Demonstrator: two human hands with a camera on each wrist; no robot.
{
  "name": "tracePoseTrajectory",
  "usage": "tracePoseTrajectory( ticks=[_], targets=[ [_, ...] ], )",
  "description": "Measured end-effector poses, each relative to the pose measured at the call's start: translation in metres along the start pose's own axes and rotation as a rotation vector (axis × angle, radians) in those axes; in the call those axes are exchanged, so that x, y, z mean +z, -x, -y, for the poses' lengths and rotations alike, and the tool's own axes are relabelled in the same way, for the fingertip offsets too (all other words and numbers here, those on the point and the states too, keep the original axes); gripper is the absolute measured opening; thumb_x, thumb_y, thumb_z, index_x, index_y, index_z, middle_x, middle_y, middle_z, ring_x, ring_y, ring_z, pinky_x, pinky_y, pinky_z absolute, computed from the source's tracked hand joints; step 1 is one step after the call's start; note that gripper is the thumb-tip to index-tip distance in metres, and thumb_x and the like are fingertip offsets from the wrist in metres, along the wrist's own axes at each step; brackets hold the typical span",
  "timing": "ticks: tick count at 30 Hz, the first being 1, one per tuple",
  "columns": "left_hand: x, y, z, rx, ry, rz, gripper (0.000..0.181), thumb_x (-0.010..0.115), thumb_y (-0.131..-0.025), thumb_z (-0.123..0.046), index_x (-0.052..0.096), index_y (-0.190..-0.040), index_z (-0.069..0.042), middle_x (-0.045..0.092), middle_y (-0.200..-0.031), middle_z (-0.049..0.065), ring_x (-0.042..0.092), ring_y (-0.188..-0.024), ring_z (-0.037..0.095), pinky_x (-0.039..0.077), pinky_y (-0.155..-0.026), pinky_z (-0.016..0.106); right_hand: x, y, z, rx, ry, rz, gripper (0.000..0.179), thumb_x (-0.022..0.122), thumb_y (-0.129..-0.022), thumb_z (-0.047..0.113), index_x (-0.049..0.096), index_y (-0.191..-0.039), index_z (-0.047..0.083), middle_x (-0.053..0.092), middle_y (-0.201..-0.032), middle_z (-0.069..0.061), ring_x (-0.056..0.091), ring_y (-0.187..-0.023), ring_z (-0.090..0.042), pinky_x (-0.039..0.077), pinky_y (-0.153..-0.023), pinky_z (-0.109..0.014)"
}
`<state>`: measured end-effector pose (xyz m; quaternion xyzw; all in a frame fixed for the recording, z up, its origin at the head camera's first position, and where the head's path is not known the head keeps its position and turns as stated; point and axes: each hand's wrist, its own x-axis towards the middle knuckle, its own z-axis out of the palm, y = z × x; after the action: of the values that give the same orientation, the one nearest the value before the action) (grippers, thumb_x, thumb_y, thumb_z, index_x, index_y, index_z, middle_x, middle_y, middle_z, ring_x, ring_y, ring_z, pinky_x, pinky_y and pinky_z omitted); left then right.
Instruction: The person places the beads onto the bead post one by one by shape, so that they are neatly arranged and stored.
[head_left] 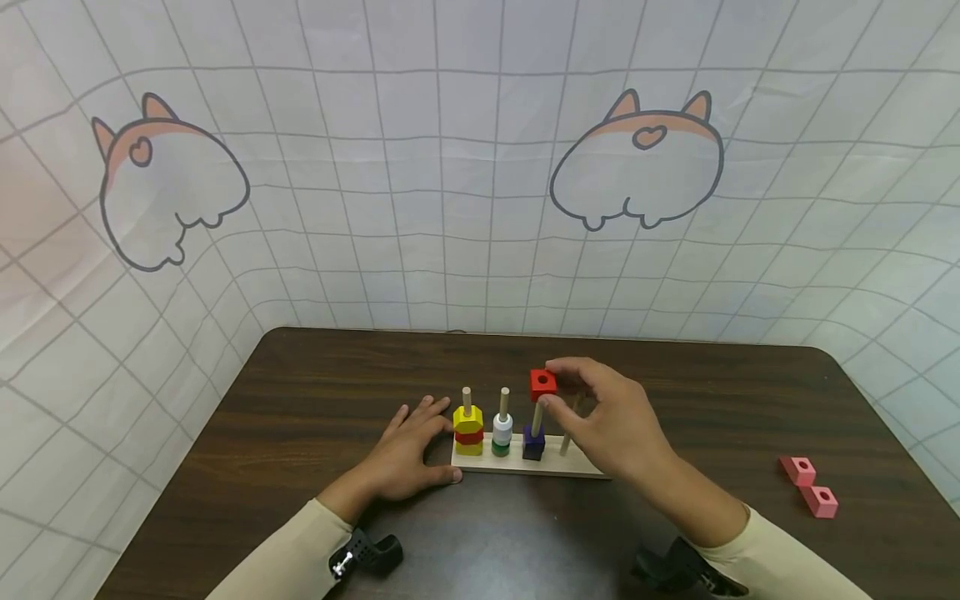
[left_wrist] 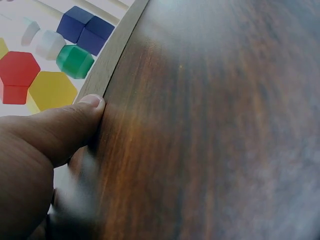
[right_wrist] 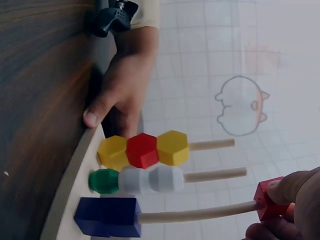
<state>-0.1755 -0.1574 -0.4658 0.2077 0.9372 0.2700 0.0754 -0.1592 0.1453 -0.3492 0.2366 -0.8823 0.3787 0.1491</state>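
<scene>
A pale wooden base (head_left: pixel 480 467) with several upright pegs lies on the table. The leftmost peg carries yellow, red and yellow hexagonal beads (right_wrist: pixel 143 150). On the second, white beads (head_left: pixel 502 428) sit above a green bead (left_wrist: pixel 75 61). Two dark blue square blocks (right_wrist: pixel 107 217) are on the third. My right hand (head_left: pixel 615 421) pinches a red square block (head_left: pixel 543 383) between thumb and fingers at the top of this third peg, whose tip meets the block. My left hand (head_left: pixel 405 450) rests at the base's left end, fingers extended, thumb (left_wrist: pixel 82 117) touching the front edge.
Two pink square blocks (head_left: pixel 812 487) lie on the dark wooden table (head_left: pixel 352 358) at the right. The fourth peg (head_left: pixel 572 427), bare where visible, stands partly behind the right hand. A grid-patterned sheet (head_left: pixel 465 183) hangs behind and beside the table.
</scene>
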Motion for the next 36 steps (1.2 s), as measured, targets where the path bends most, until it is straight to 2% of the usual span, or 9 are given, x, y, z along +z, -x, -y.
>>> tracePoseTrajectory(
  ticks=[3, 13, 19, 24, 28, 30, 36],
  targets=[
    [0.0, 0.0, 0.0, 0.0, -0.002, 0.0, 0.057, 0.08, -0.086, -0.05, 0.062, -0.131, -0.019, 0.031, -0.165, 0.007, 0.014, -0.156, 0.03, 0.001, -0.122, 0.057, 0.003, 0.002, -0.001, 0.01, -0.008, -0.012, 0.043, 0.083, -0.087, 0.009, 0.066, -0.126, 0.005, 0.072, -0.109, -0.004, 0.066, -0.089, -0.015, 0.058, -0.072, -0.04],
    [0.0, 0.0, 0.001, -0.007, -0.006, 0.004, 0.059, 0.079, -0.086, -0.05, 0.061, -0.133, -0.019, 0.03, -0.166, 0.006, 0.013, -0.156, 0.029, 0.0, -0.123, 0.055, 0.015, 0.011, -0.007, 0.038, 0.008, -0.024, 0.042, 0.083, -0.087, 0.01, 0.067, -0.125, 0.005, 0.066, -0.096, -0.001, 0.06, -0.075, -0.016, 0.052, -0.064, -0.028],
    [0.0, -0.001, 0.001, -0.014, -0.004, 0.01, 0.059, 0.08, -0.086, -0.05, 0.061, -0.133, -0.019, 0.03, -0.166, 0.006, 0.013, -0.156, 0.028, 0.0, -0.123, 0.054, 0.024, 0.014, -0.012, 0.018, 0.005, -0.08, 0.04, 0.084, -0.086, 0.01, 0.067, -0.122, 0.004, 0.066, -0.097, -0.001, 0.057, -0.076, -0.017, 0.049, -0.062, -0.027],
    [0.0, -0.001, 0.001, -0.018, -0.006, 0.006, 0.059, 0.08, -0.086, -0.05, 0.061, -0.132, -0.019, 0.03, -0.166, 0.006, 0.013, -0.156, 0.028, 0.0, -0.123, 0.054, 0.028, 0.015, -0.016, 0.02, -0.047, -0.103, 0.042, 0.085, -0.085, 0.01, 0.066, -0.122, 0.004, 0.068, -0.099, -0.001, 0.058, -0.08, -0.017, 0.047, -0.058, -0.026],
    [-0.001, -0.002, 0.001, -0.022, -0.005, 0.006, 0.058, 0.08, -0.086, -0.05, 0.061, -0.132, -0.02, 0.03, -0.166, 0.005, 0.013, -0.156, 0.028, -0.001, -0.123, 0.054, 0.031, 0.015, -0.018, 0.076, -0.101, -0.091, 0.048, 0.085, -0.085, 0.009, 0.061, -0.127, 0.004, 0.07, -0.105, -0.002, 0.063, -0.087, -0.016, 0.051, -0.064, -0.03],
    [-0.001, -0.002, 0.0, -0.022, -0.004, 0.007, 0.058, 0.08, -0.086, -0.05, 0.061, -0.132, -0.02, 0.03, -0.166, 0.005, 0.012, -0.156, 0.028, -0.001, -0.123, 0.054, 0.033, 0.016, -0.019, 0.115, -0.127, -0.081, 0.052, 0.085, -0.085, 0.009, 0.059, -0.129, 0.005, 0.071, -0.107, -0.002, 0.065, -0.091, -0.015, 0.054, -0.073, -0.035],
    [-0.002, -0.003, -0.002, -0.028, -0.009, 0.008, 0.058, 0.08, -0.086, -0.05, 0.061, -0.132, -0.02, 0.03, -0.166, 0.005, 0.013, -0.156, 0.028, 0.0, -0.123, 0.054, 0.037, 0.019, -0.024, 0.239, -0.193, -0.036, 0.066, 0.086, -0.084, 0.009, 0.05, -0.14, 0.007, 0.073, -0.112, 0.0, 0.065, -0.091, -0.017, 0.053, -0.08, -0.042]
  ],
)
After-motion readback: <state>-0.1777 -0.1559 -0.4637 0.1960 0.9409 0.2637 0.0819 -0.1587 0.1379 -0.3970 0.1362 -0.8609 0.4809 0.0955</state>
